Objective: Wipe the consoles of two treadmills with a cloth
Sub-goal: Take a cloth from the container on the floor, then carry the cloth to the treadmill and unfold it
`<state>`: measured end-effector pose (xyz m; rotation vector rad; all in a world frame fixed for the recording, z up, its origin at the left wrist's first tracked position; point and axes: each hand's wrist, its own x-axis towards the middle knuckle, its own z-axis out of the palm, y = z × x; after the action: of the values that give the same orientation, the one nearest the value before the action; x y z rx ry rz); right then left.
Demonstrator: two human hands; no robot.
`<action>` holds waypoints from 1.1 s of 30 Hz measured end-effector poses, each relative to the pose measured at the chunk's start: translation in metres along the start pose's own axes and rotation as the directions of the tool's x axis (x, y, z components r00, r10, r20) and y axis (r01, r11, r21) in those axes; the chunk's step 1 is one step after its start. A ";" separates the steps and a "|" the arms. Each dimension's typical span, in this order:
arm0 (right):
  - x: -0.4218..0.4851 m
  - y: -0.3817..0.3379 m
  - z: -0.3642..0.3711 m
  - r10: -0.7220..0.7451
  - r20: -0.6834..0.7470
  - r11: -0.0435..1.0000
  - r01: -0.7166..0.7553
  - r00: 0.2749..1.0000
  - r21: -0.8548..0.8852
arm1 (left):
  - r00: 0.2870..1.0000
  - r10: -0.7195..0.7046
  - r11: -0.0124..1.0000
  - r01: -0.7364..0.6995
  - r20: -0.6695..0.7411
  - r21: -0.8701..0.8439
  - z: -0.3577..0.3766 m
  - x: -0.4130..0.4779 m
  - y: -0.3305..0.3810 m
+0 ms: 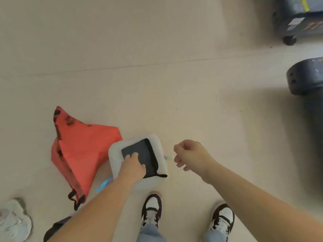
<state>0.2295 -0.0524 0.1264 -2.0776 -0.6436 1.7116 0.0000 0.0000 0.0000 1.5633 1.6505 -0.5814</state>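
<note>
I am looking down at the floor. My left hand grips a white padded pouch with a dark panel and a black zipper, held above my shoes. My right hand pinches a small white pull tab that sticks out of the pouch's right edge. No cloth shows outside the pouch. Dark machine bases, apparently treadmill parts, stand at the upper right: one with a small wheel and a rounded one below it. No console is in view.
A red fabric bag with black handles lies on the beige floor just left of the pouch. Another person's white shoe is at the bottom left, with a dark object beside it. My own shoes stand below the pouch.
</note>
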 end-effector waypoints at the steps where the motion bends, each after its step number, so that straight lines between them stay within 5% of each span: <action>1: 0.012 0.003 0.011 0.009 0.008 1.000 -0.010 1.000 0.006 | 0.999 -0.037 0.999 0.037 -0.007 -0.013 0.003 0.018 -0.011; 6: 0.060 0.023 0.022 0.065 -0.006 0.998 -0.065 0.998 0.007 | 0.971 -0.239 0.954 0.230 -0.027 -0.190 0.034 0.073 -0.032; 8: 0.069 0.029 0.012 0.093 -0.030 0.995 -0.091 0.995 0.041 | 0.954 -0.274 0.925 0.227 -0.122 -0.305 0.048 0.077 -0.028; 11: 0.067 0.032 -0.016 0.135 -0.077 0.985 -0.126 0.988 0.118 | 0.962 -0.266 0.784 0.177 -0.064 -0.595 0.050 0.062 0.005; 14: 0.036 0.023 -0.061 0.184 -0.114 0.962 -0.155 0.976 0.224 | 0.986 -0.149 0.615 0.153 0.076 -0.774 0.019 -0.003 0.081; 18: -0.042 -0.015 -0.142 0.176 -0.170 0.955 -0.126 0.970 0.270 | 0.984 0.128 0.515 0.041 0.124 -0.856 -0.056 -0.123 0.205; 24: -0.220 -0.104 -0.305 -0.035 -0.112 0.892 0.081 0.993 0.445 | 0.857 0.503 0.465 -0.157 0.114 -0.871 -0.172 -0.327 0.385; 30: -0.357 -0.156 -0.429 -0.160 -0.277 0.817 0.284 0.948 0.501 | 0.743 0.657 0.492 -0.299 0.124 -0.817 -0.228 -0.444 0.509; 33: -0.375 -0.177 -0.462 -0.116 -0.357 0.770 0.311 0.927 0.557 | 0.797 0.604 0.478 -0.336 0.026 -0.812 -0.243 -0.450 0.548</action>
<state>0.6042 -0.1160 0.6176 -1.6648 -0.1799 1.2095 0.4554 -0.0139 0.5953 1.0856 0.9051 0.2101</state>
